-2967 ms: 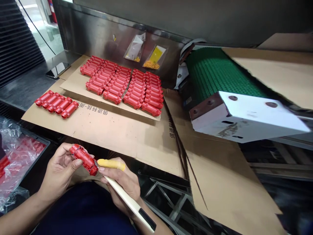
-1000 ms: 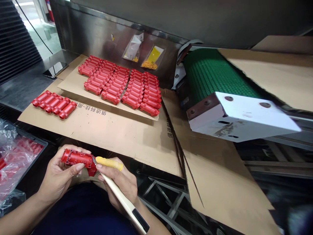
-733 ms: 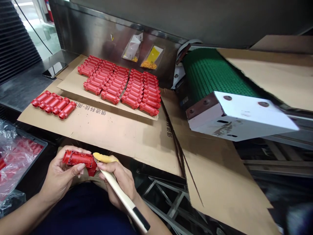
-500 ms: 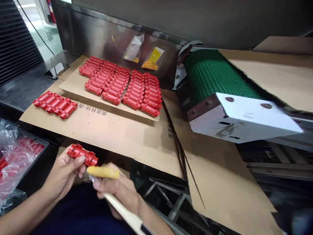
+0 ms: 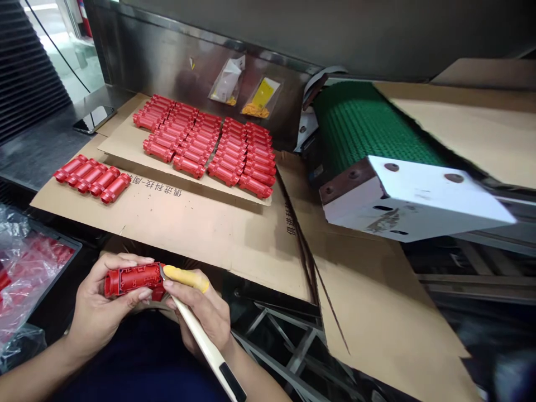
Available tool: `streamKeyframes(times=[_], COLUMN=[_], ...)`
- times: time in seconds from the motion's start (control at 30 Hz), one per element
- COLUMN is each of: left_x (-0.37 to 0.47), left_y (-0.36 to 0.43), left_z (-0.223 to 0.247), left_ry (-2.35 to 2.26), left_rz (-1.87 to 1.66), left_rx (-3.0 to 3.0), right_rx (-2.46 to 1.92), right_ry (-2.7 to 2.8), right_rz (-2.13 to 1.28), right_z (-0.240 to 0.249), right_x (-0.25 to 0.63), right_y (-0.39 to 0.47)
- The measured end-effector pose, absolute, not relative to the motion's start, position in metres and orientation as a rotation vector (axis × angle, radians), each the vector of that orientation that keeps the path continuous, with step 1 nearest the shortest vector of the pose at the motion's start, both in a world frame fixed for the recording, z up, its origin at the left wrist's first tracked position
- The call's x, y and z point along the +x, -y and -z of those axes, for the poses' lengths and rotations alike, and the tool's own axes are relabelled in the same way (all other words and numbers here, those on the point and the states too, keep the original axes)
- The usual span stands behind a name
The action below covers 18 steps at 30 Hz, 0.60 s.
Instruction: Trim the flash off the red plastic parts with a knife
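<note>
My left hand (image 5: 98, 304) holds a red ribbed part (image 5: 136, 278) near the table's front edge, its recessed side facing up. My right hand (image 5: 201, 310) grips a tool with a long cream handle (image 5: 201, 338) and a black end, a yellow cover on the index finger. The tool's tip is at the right end of the red part; whether it touches is too small to tell. Several similar red parts (image 5: 90, 177) lie in a row on the cardboard (image 5: 184, 229) at the left. Many more red parts (image 5: 195, 148) stand in rows on a raised cardboard sheet (image 5: 125, 156).
Two small bags (image 5: 227, 81) with yellow bits lean at the back wall. A phone (image 5: 95, 119) lies at the left. On the right is a green conveyor belt (image 5: 368, 123) with a white metal end (image 5: 419, 195). A plastic-lined bin (image 5: 62, 243) is at lower left.
The red part has been turned and now lies more level, recessed side up. My right hand has brought the tool tip to its right end. The view has shifted slightly.
</note>
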<state>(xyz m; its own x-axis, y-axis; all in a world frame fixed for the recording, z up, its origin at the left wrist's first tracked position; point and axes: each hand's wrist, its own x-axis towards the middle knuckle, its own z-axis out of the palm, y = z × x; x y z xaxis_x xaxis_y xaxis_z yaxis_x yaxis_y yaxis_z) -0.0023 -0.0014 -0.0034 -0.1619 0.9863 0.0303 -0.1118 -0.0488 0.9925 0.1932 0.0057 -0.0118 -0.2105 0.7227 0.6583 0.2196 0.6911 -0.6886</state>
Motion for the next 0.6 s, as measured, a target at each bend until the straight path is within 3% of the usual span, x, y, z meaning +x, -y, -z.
streamKeyframes(times=[0.27,0.4,0.6], left_x=[-0.004,-0.004,-0.002], left_y=[0.002,-0.002,-0.002], left_z=[0.005,0.006,0.006], left_ry=[-1.268,-1.171,-1.041], left_rz=[-1.383,-1.264,-1.266], left_rx=[1.06,0.859,0.658], right_rx=[-0.76,-0.761,-1.115], right_ry=[1.783,1.864,1.373], right_rz=[-0.664,-0.526,-0.592], right_z=[0.011,0.022,0.04], right_x=[0.195,0.197,0.207], right_y=[-0.006,-0.01,-0.015])
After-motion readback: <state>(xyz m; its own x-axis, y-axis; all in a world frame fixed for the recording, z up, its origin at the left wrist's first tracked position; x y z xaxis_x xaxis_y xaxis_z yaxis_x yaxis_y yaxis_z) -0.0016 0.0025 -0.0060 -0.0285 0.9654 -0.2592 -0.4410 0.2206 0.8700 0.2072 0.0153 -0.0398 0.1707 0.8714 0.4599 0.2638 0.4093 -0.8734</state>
